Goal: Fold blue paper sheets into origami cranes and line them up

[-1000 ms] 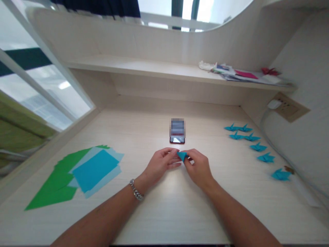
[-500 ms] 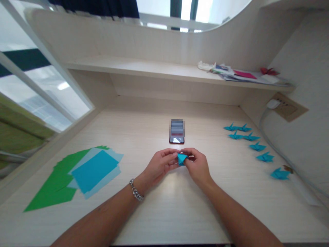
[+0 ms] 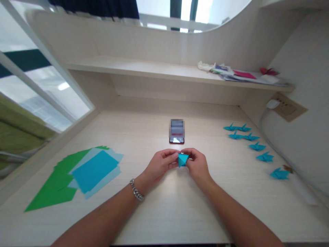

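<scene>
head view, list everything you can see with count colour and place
small folded teal paper piece: one, teal, pinched between both hands above the desk
folded paper cranes: seven, teal, in a line at the desk's right
flat paper sheets: a stack, green, pale blue and teal, desk's left
phone: one, dark with red edge, behind the hands
loose papers: several, mixed colours, right of the shelf
light wooden desk: one, pale
bracelet: one, silver, left wrist
left hand: fingers on the piece
right hand: fingers on the piece

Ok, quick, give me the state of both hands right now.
Left hand: closed, pinching the folded blue paper piece.
Right hand: closed, pinching the same folded blue paper piece from the other side.
</scene>
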Demonstrator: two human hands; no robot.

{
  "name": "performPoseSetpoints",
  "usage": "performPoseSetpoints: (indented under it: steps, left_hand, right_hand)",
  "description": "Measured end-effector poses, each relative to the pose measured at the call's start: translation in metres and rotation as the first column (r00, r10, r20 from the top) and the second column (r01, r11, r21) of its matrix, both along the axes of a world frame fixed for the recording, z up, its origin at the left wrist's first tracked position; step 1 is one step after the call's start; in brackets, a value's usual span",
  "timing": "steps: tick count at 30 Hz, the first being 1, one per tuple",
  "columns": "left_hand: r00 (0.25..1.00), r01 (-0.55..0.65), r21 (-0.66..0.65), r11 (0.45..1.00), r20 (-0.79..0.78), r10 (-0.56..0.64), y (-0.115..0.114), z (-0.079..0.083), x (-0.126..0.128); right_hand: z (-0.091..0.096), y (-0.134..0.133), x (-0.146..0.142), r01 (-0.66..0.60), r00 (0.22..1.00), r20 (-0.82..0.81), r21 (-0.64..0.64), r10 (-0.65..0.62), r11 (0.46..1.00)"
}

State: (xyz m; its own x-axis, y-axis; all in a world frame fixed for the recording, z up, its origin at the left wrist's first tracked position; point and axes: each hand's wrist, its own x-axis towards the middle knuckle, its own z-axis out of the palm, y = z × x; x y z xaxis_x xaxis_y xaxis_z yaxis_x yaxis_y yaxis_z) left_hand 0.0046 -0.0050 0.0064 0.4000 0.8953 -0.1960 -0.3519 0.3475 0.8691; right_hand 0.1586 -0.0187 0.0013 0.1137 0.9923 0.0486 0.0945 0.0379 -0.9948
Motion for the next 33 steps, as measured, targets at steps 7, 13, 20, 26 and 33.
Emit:
performPoseSetpoints:
  steps: [7, 13, 20, 26, 33]
  left_hand:
    - [1.0, -0.019, 0.009, 1.0, -0.003, 0.019, -0.0002, 0.0003, -0.0006]
    - [1.0, -0.023, 0.013, 1.0, 0.017, 0.023, 0.0007, 0.0004, -0.002]
    - [0.999, -0.023, 0.011, 1.0, 0.037, 0.022, 0.0003, -0.0028, -0.0003]
    - [0.999, -0.038, 0.008, 0.999, 0.008, 0.038, 0.0004, -0.0035, -0.0006]
    - [0.998, -0.069, 0.014, 0.998, 0.002, 0.069, 0.0006, -0.0014, 0.0005]
  right_hand:
    - [0.0029, -0.0002, -0.002, -0.013, 0.993, -0.122, -0.094, 0.002, 0.996]
    - [0.0024, 0.001, -0.0017, -0.023, 0.98, -0.197, -0.104, 0.002, 0.994]
    - [0.0012, 0.0009, 0.0002, -0.021, 0.99, -0.144, -0.054, 0.013, 0.998]
    - [0.0026, -0.0006, 0.0002, -0.018, 0.995, -0.103, -0.023, 0.015, 1.0]
    - [0.0025, -0.001, -0.0006, -0.031, 0.992, -0.123, -0.017, 0.029, 0.999]
